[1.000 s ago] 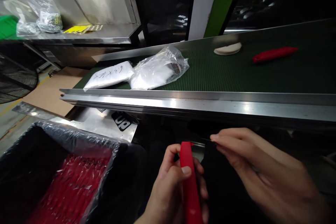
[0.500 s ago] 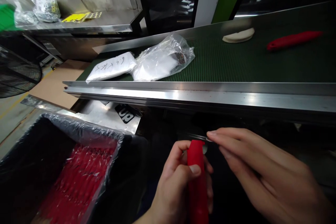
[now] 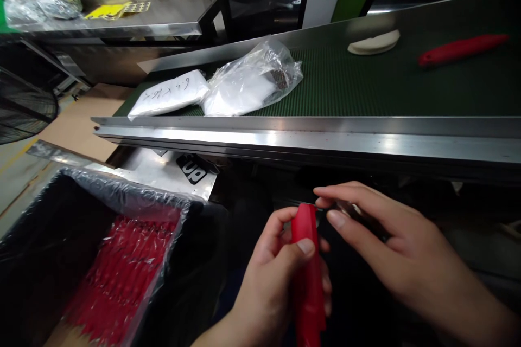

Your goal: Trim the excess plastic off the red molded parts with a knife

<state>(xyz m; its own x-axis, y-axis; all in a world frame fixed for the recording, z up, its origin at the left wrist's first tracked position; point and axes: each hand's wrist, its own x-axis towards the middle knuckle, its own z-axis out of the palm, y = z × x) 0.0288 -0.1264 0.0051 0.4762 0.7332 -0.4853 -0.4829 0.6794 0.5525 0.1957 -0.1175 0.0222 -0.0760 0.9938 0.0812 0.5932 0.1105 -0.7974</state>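
My left hand point(image 3: 277, 271) is wrapped round a long red plastic handle point(image 3: 305, 276), its thumb pressed along the near face. The handle's narrow end points up and away from me. Just right of that end, my right hand point(image 3: 386, 244) is closed, with forefinger and thumb around a slim metal tool point(image 3: 345, 207); its exact kind is hidden by the fingers. The right forefinger tip comes close to the handle's top; whether they touch I cannot tell.
A conveyor with a green belt point(image 3: 325, 92) runs across; on it lie plastic-wrapped white packs point(image 3: 240, 92), a cream curved piece point(image 3: 374, 43) and another red handle point(image 3: 462, 50). A lined black bin point(image 3: 44, 217) with many red pieces point(image 3: 126, 265) stands left. A steel shelf point(image 3: 171, 13) is behind.
My right hand has curled and turned, drawing the metal tool back into its fingers; its thin tip no longer shows past them. My left hand keeps the red handle. The view has shifted slightly.
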